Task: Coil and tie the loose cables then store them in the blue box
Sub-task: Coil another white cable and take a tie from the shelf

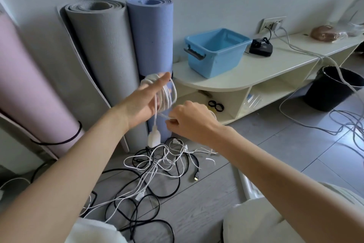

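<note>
Tangled black and white cables (pixel 157 170) are lying loose on the floor just below my arms, still waiting; three rolled mats (pixel 110 61) are leaning against the wall behind; the blue box (pixel 214 51) is sitting on the low shelf (pixel 256 73), seemingly holding nothing yet; I'm spreading my left hand (pixel 145 99) flat as a form, the white cable (pixel 167 93) looping around its fingers, plug (pixel 153 138) dangling; my right hand (pixel 191 120) is pinching the cable's free end; I judge one coil nearly wound, untied, nothing stored.
</note>
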A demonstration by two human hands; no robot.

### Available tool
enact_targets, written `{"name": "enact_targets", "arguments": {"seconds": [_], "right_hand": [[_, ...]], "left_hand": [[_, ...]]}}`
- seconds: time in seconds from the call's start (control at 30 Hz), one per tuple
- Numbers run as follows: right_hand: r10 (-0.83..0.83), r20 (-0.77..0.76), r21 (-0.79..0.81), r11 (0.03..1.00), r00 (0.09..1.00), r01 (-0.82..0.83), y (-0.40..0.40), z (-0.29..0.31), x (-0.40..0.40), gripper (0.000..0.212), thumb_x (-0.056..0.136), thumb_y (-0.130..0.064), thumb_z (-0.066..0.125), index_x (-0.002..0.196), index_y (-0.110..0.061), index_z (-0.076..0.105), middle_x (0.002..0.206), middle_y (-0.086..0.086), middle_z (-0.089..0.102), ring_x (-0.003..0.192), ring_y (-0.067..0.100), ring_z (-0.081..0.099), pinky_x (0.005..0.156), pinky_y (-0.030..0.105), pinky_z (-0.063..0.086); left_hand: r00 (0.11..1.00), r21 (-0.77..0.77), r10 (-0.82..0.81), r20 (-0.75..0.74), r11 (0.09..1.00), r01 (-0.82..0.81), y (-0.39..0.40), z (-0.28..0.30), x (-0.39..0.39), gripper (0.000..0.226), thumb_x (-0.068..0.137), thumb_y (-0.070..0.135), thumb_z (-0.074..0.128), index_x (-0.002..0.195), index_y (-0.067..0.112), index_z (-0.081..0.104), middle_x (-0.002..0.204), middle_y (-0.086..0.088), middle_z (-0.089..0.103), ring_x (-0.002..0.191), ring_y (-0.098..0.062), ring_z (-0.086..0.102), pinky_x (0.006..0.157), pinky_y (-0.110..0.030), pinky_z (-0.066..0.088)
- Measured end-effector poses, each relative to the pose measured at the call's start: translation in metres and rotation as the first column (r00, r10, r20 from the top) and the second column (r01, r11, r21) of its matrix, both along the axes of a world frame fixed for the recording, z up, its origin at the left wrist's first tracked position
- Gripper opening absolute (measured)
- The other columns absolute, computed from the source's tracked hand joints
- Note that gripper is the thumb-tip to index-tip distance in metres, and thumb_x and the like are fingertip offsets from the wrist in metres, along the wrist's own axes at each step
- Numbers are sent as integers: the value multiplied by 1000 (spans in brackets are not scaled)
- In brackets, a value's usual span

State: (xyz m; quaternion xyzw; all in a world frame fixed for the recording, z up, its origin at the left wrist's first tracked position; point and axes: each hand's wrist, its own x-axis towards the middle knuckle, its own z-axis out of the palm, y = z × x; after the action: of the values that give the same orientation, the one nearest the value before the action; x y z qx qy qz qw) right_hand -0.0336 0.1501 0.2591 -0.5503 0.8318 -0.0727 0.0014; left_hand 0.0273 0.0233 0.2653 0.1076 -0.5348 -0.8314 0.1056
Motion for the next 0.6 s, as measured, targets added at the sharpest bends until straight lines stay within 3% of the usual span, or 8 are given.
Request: {"name": "enact_targets", "arguments": {"seconds": [0.07, 0.1, 0.13, 0.17, 0.27, 0.4, 0.5, 0.6], "right_hand": [[75, -36, -34, 996, 997, -77, 2, 9, -7, 21, 88, -28, 49, 86, -11, 61, 74, 7, 51, 70, 30, 49, 64, 33, 41], [103, -32, -42, 994, 994, -104, 4, 13, -11, 21, 88, -32, 52, 86, -15, 63, 75, 6, 56, 71, 30, 54, 67, 35, 47], [116, -13, -51, 992, 993, -117, 7, 16, -17, 22, 87, -38, 55, 75, -20, 60, 71, 1, 56, 69, 25, 55, 68, 36, 49], [115, -1, -72, 991, 993, -115, 9, 18, -22, 32, 84, -45, 57, 61, -24, 49, 62, -4, 49, 61, 20, 50, 63, 33, 47], [102, 18, -134, 986, 995, -99, 12, 21, -32, 49, 75, -48, 63, 52, -21, 29, 51, -6, 34, 50, 12, 30, 53, 32, 29], [51, 38, -207, 978, 998, -42, 12, 24, -40, 49, 75, -44, 68, 51, -22, 31, 52, -6, 37, 60, 20, 39, 57, 32, 36], [-44, -10, -343, 939, 999, 38, 15, 25, -53, 44, 76, -22, 63, 49, -26, 29, 48, -10, 34, 61, 23, 43, 57, 29, 33], [-137, 12, -399, 907, 990, 131, 13, 22, -61, 47, 80, -20, 63, 48, -25, 28, 47, -9, 33, 60, 23, 39, 53, 29, 29]], "left_hand": [[980, -191, -166, 111, 964, 184, 8, 0, 7, 39, 58, 42, 79, 80, 26, 51, 63, 15, 51, 63, 3, 54, 81, -18, 47], [961, -395, -162, 223, 886, 242, 10, -2, 9, 31, 67, 42, 70, 85, 30, 48, 71, 20, 54, 60, 10, 54, 83, -16, 47], [941, -557, -107, 321, 783, 279, 11, -4, 10, 24, 75, 41, 63, 92, 32, 48, 85, 22, 56, 64, 15, 54, 88, -16, 45], [917, -592, -95, 388, 737, 327, 10, -5, 11, 24, 79, 38, 60, 99, 33, 50, 100, 17, 59, 70, 15, 56, 90, -17, 46], [821, -481, -302, 484, 692, 538, 13, -2, 18, 36, 82, 24, 62, 117, 28, 54, 105, -3, 69, 70, -2, 62, 71, -14, 49], [836, -486, -276, 474, 710, 510, 11, -3, 15, 33, 89, 0, 52, 112, 24, 57, 79, -10, 69, 53, -5, 49, 60, -18, 42], [813, -408, -352, 464, 730, 549, 7, -2, 15, 40, 92, 0, 47, 125, 20, 51, 60, -4, 60, 45, -7, 41, 56, -16, 39], [757, -314, -544, 361, 694, 648, 5, 6, 21, 39, 87, 9, 52, 124, 18, 58, 50, 3, 49, 37, -2, 31, 63, -12, 42]]}}
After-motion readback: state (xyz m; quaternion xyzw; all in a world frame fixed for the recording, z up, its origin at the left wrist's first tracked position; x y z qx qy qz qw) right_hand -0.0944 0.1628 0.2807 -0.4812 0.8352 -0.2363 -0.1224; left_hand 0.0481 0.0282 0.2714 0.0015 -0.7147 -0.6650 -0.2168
